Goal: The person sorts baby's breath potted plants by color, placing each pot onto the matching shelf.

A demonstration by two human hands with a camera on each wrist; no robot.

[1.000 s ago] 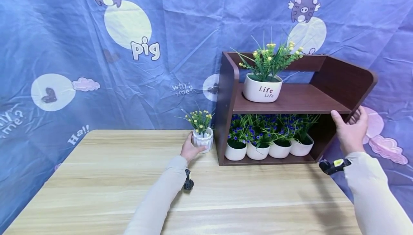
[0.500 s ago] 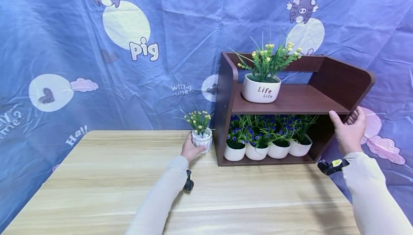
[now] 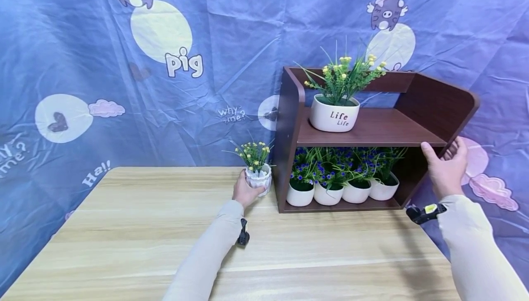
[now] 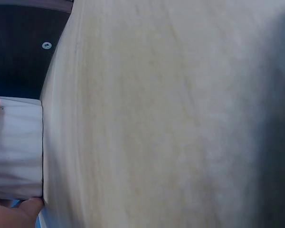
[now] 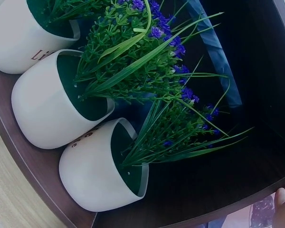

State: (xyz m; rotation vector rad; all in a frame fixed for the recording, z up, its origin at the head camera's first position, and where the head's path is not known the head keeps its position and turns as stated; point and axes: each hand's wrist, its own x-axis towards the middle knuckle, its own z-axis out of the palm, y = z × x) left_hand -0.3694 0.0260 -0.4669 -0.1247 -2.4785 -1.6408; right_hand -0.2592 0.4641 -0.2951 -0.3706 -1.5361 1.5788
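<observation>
My left hand (image 3: 244, 192) grips a small white ribbed flowerpot (image 3: 262, 179) of yellow flowers, its thumb across the front. The pot stands on the wooden table beside the left wall of a dark brown two-tier shelf (image 3: 384, 124). In the left wrist view the white pot (image 4: 14, 147) lies between fingertips, close to the shelf's side panel (image 4: 19, 52). At the shelf's right side panel, my right hand (image 3: 448, 169) holds the edge, thumb in front and fingers behind. Only the fingertips (image 5: 281, 202) of that hand show in the right wrist view.
On the shelf's upper tier stands a larger white "Life" pot (image 3: 334, 115) with yellow flowers. Several white pots (image 3: 329, 194) of blue flowers line the lower tier. Behind the table (image 3: 157, 227) hangs a blue printed cloth (image 3: 231, 25).
My left wrist has shifted slightly to the right, and its thumb reaches a little farther across the pot. The shelf and my right hand have stayed in place.
</observation>
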